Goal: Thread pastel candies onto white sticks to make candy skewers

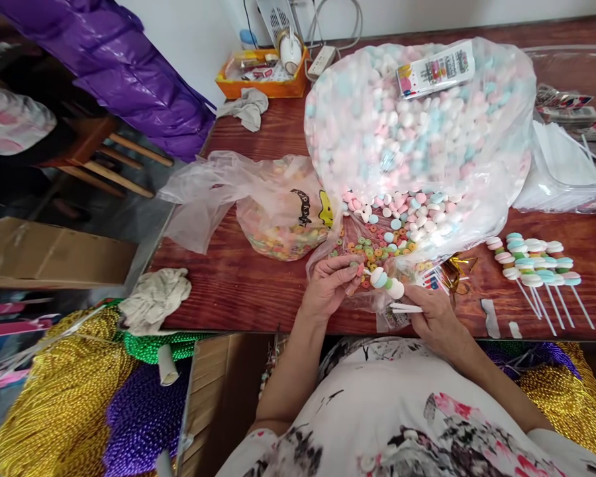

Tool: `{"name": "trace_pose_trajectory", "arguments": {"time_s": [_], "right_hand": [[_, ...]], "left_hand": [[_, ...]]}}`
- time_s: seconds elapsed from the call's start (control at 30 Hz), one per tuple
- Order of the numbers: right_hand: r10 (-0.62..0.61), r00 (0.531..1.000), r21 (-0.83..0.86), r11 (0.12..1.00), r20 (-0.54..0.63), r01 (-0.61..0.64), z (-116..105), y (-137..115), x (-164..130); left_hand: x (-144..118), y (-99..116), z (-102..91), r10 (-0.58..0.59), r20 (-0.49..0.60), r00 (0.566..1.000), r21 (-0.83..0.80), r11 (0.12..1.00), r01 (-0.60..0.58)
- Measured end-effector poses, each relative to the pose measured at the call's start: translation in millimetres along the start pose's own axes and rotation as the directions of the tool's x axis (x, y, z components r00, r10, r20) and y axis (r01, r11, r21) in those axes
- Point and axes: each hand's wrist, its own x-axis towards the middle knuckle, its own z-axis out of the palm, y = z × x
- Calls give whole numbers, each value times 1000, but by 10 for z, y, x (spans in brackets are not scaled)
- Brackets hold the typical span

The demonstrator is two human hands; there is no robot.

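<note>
Candy skewer point(386, 283) sits between our hands, right hand point(434, 319) pinching its stick, left hand point(330, 283) pinching a ring at its tip, so we'd best keep the stick level while threading; beyond our left, the bag point(288, 212) print is unreadable.

candy bag point(417, 132) on table point(258, 291), skewers point(536, 265) right

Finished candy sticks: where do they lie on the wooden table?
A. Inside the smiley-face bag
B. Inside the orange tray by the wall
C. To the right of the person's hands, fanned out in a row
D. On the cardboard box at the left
C: the finished candy sticks lie on the wooden table, right of the right hand.
</note>
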Motion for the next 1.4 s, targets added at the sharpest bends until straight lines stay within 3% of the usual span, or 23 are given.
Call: {"name": "trace_pose_trajectory", "arguments": {"time_s": [0.27, 0.33, 0.4, 0.47, 0.53, 0.63, 0.77, 0.87, 0.93, 1.1, 1.4], "right_hand": [[19, 1000, 64, 998, 11, -20, 21, -12, 8], [47, 998, 30, 998, 30, -48, 15, -24, 9], [85, 993, -4, 996, 77, -84, 12, -27, 16], [120, 985, -43, 992, 122, -116, 20, -16, 24], [148, 979, -84, 987, 137, -137, 39, 9, 32], [166, 979, -94, 983, 121, -155, 67, 43, 43], [197, 976, 18, 980, 93, -199, 87, 34, 54], [179, 982, 184, 965, 56, -186, 149, -3, 34], [173, 985, 300, 938, 21, -172, 225, -27, 6], [169, 985, 471, 872, -32, -134, 372, -59, -17], [170, 979, 451, 887, -112, -103, 352, -21, 22]], "left_hand": [[-33, -18, 8, -3, 16, 1000, 12, 1000, 3], [-37, -50, -10, 45, 34, 998, 72, 996, -47], [-38, -92, -29, 161, 58, 985, 209, 963, -170], [-38, -143, -43, 319, 113, 941, 406, 849, -337], [-41, -199, -46, 447, 202, 871, 575, 666, -475], [-59, -288, -26, 539, 285, 792, 685, 463, -562], [-97, -381, 30, 615, 299, 729, 705, 372, -603], [-92, -443, 50, 725, 342, 598, 672, 256, -695], [-71, -488, 39, 772, 334, 541, 650, 227, -725], [-72, -558, -8, 768, 302, 565, 684, 238, -689], [-149, -587, 60, 639, 537, 551, 667, 78, -741]]}}
